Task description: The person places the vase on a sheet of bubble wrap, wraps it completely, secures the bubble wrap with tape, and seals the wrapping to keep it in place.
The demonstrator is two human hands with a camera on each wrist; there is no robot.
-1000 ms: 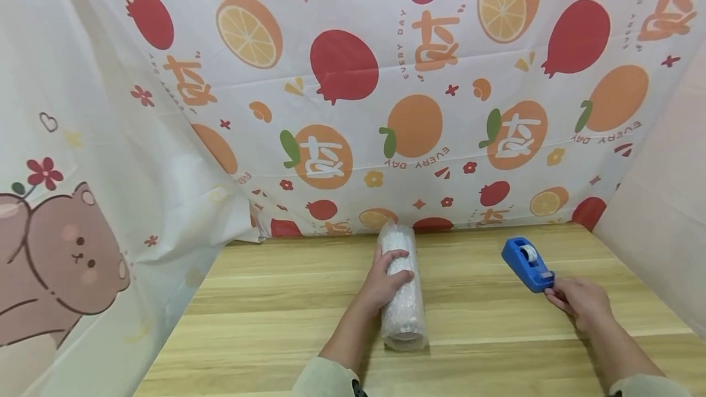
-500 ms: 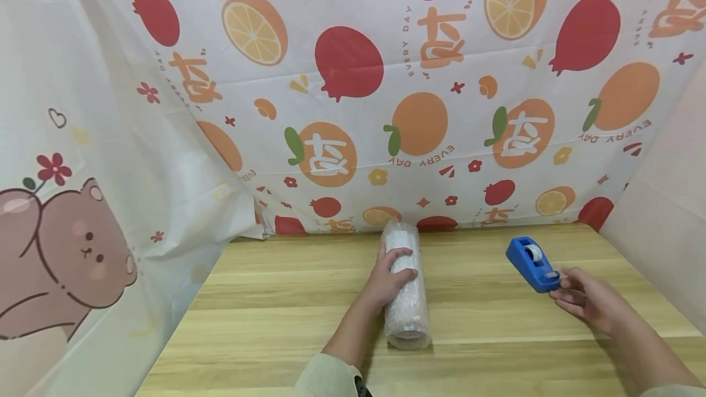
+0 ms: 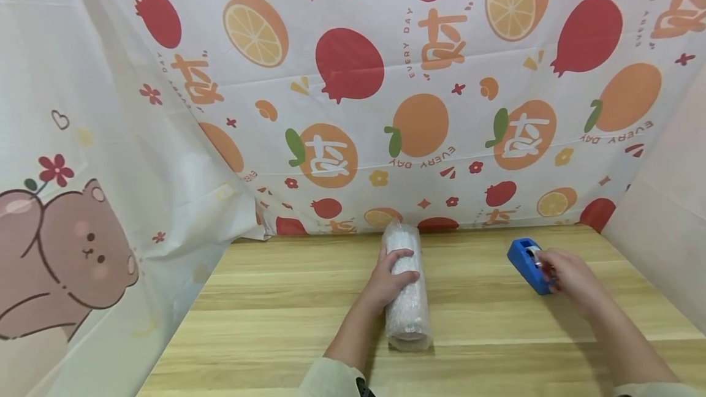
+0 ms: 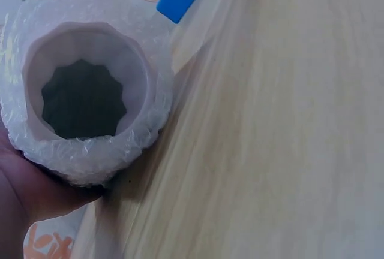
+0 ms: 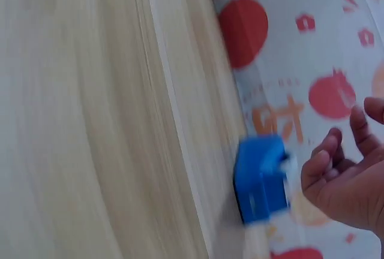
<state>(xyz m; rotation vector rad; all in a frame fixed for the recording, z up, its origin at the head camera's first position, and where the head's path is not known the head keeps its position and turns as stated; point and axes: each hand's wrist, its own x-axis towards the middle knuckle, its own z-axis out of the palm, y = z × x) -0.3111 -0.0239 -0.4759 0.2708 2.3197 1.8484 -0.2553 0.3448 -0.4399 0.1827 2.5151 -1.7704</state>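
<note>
A pale, hollow vase [image 3: 408,299] wrapped in bubble wrap lies on the table. Its round mouth [image 4: 135,82], with a fluted inner wall and a dark interior, faces the left wrist camera. My left hand [image 3: 384,280] grips the wrapped vase from its left side, fingers curled over the top. To the right stands a blue tape dispenser [image 3: 524,263] with a roll of tape in it. My right hand [image 3: 570,280] hovers over the dispenser's near end, hiding part of it. In the right wrist view its fingers [image 5: 324,157] are loosely bent, with nothing visible held.
The wooden table [image 3: 276,317] extends around both objects. Behind it hangs a white fruit-print cloth [image 3: 364,121], with a bear-print cloth [image 3: 182,201] on the left and a plain pale wall [image 3: 662,219] on the right.
My right hand was at the dispenser's near end, drew back slightly to the right, and now lies over the dispenser, nearer the tape roll. The left hand and vase stay in place.
</note>
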